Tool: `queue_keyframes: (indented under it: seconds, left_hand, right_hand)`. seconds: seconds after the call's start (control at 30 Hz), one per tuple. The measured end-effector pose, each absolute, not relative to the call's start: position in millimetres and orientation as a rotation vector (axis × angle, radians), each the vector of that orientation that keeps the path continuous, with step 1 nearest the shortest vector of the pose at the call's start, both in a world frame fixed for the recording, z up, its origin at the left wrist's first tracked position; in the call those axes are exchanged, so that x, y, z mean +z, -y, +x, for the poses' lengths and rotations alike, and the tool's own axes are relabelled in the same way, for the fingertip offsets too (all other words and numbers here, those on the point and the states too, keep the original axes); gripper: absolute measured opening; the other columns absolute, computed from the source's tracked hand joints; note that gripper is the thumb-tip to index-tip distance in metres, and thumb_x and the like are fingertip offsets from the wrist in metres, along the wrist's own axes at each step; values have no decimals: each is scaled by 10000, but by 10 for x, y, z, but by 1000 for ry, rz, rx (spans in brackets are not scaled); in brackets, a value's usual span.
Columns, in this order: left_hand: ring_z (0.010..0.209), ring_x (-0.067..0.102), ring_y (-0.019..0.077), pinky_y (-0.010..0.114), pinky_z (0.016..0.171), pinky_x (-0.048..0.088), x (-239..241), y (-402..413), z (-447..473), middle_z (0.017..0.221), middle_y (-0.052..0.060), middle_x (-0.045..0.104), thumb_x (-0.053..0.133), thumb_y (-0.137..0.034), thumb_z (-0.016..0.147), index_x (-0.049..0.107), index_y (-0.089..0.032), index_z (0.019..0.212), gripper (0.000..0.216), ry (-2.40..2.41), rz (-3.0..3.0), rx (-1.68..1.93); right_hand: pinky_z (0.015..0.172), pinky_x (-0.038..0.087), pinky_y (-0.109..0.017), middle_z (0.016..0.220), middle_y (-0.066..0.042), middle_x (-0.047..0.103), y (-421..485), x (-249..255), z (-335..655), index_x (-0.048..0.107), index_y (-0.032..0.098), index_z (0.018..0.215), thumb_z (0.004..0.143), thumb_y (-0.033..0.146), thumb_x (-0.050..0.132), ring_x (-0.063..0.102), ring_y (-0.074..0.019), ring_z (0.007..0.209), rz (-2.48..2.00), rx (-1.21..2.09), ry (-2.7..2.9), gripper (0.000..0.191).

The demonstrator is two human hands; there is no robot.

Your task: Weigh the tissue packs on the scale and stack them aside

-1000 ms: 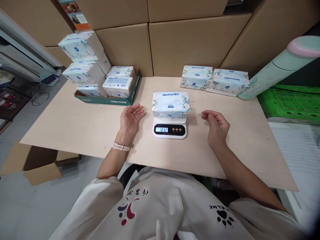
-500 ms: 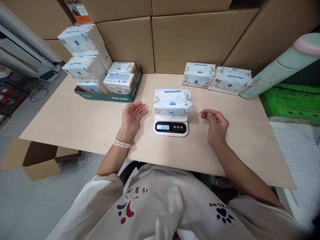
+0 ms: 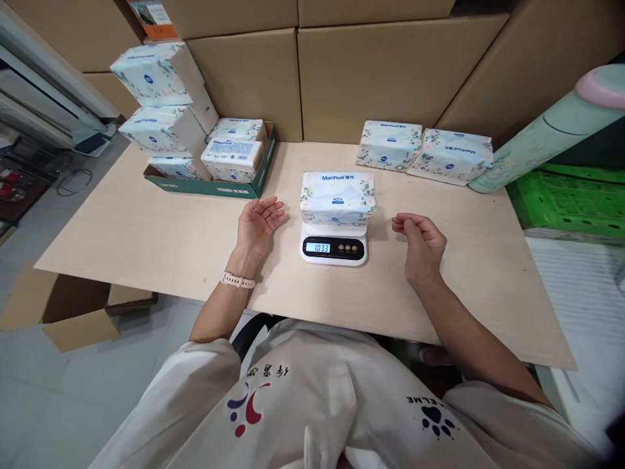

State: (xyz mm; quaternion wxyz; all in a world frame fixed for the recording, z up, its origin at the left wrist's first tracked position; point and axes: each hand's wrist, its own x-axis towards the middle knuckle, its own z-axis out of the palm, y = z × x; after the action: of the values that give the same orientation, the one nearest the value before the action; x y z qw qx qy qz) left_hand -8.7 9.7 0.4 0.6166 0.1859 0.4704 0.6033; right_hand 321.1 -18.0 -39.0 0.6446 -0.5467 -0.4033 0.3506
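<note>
Plainly, in the head view, the tissue pack (image 3: 338, 195) sits on top of the small white scale (image 3: 334, 251), near the middle of the table (image 3: 190, 241), with its long axis running side to side, from one hand toward the other. The left hand (image 3: 260, 225) lies palm up just beyond the pack's left end, its fingers open and loosely bent, holding nothing; from those fingertips the pack lies directly to the right, across a narrow strip of bare wood. The right hand (image 3: 424, 247) rests past the other end, fingers curled together with the thumb laid against them; nothing shows between them, though the inside of the curl is hidden. From its fingertips the pack lies to the left and slightly forward, again apart. The two gaps look about alike, so I cannot call either hand clearly nearer. The pack's near edge overhangs the scale's plate, leaving the lit display (image 3: 318, 248) uncovered below it; its digits read 1033, any decimal point being too small to tell. Farther back, more packs stand in and above a green tray (image 3: 209, 187) on the left, and two packs (image 3: 389, 144) sit side by side near a bottle (image 3: 541, 140) on the right.
</note>
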Motion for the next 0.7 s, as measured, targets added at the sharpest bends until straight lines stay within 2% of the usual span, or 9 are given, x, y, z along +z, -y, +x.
queue_keyframes:
  seconds: [0.7]
  left_hand:
    - [818, 738, 159, 291, 856, 617, -1, -87, -102, 973, 96, 806, 576, -407, 983, 777, -152, 958, 325, -1079, 445, 1397]
  right_hand:
    - [927, 620, -381, 931, -27, 798, 188, -413, 3230, 806, 230, 922, 890, 408, 743, 742, -162, 871, -1255, 797, 943, 192]
